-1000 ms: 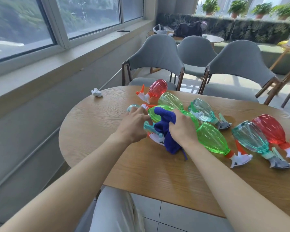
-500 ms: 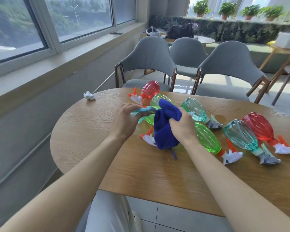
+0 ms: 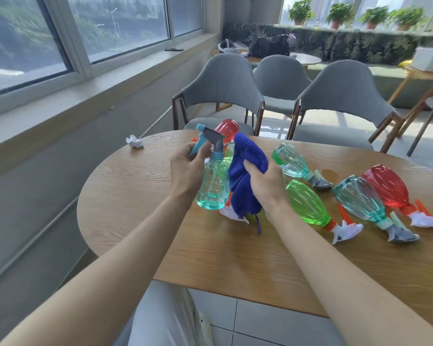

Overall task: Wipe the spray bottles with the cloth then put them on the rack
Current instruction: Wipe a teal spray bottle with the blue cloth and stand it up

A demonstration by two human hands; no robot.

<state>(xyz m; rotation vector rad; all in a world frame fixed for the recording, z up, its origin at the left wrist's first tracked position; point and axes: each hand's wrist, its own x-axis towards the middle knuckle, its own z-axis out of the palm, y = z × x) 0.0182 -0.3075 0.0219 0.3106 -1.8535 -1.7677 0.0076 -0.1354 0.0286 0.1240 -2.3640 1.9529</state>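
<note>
My left hand (image 3: pixel 188 171) grips a teal spray bottle (image 3: pixel 213 186) by its neck and trigger, holding it upright above the wooden table (image 3: pixel 140 196). My right hand (image 3: pixel 265 186) holds a bunched blue cloth (image 3: pixel 243 176) right beside the bottle's body. Several more bottles lie on the table: a green one (image 3: pixel 308 202), a teal one (image 3: pixel 291 159), another teal one (image 3: pixel 360 198), a red one (image 3: pixel 385 186), and a red one (image 3: pixel 227 127) behind the raised bottle. More bottles lie partly hidden behind the cloth. No rack is in view.
A crumpled white tissue (image 3: pixel 134 141) lies near the table's far left edge. Three grey chairs (image 3: pixel 223 88) stand behind the table. A window ledge (image 3: pixel 85 88) runs along the left wall. Small tables stand at the back and right.
My left hand has lifted the teal bottle off the pile and turned it upright. My right hand has raised the cloth alongside it.
</note>
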